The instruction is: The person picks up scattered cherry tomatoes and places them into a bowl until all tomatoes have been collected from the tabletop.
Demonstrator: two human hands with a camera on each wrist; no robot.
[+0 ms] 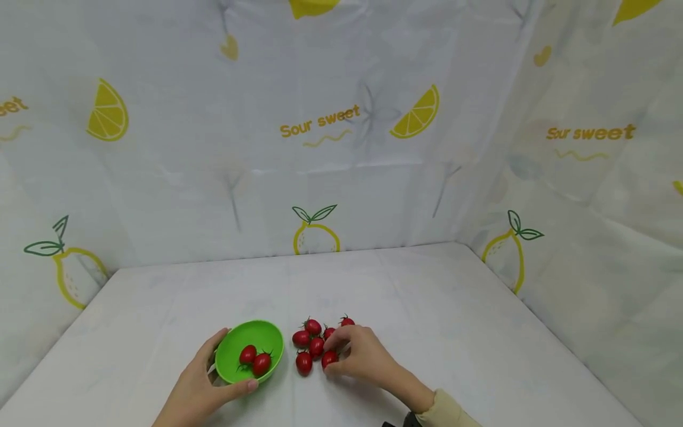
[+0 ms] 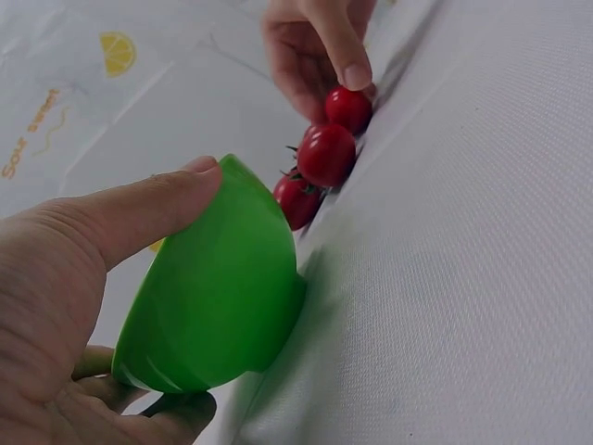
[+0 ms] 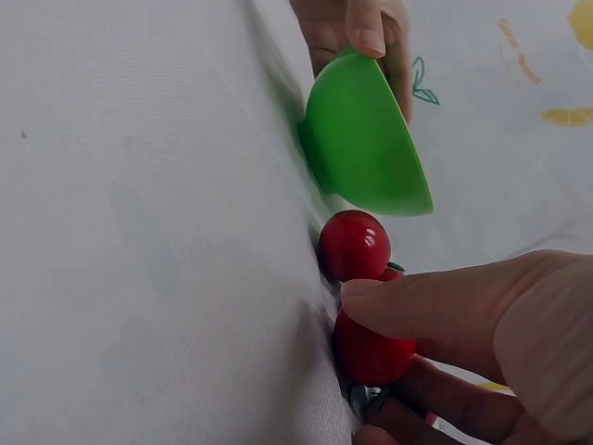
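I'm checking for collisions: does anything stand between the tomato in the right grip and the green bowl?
Yes: a loose tomato lies on the table between the pinched tomato in the right grip and the green bowl.

White table, pale curtain behind and down both sides. Curtain print: yellow lemon slices, whole lemons with green leaves, orange "Sour sweet" lettering. Creases across it. Light's soft from where I stand.

Soft, even light, small glints on tomatoes, faint shadow beside green bowl, wrist-view backdrop slightly blurred
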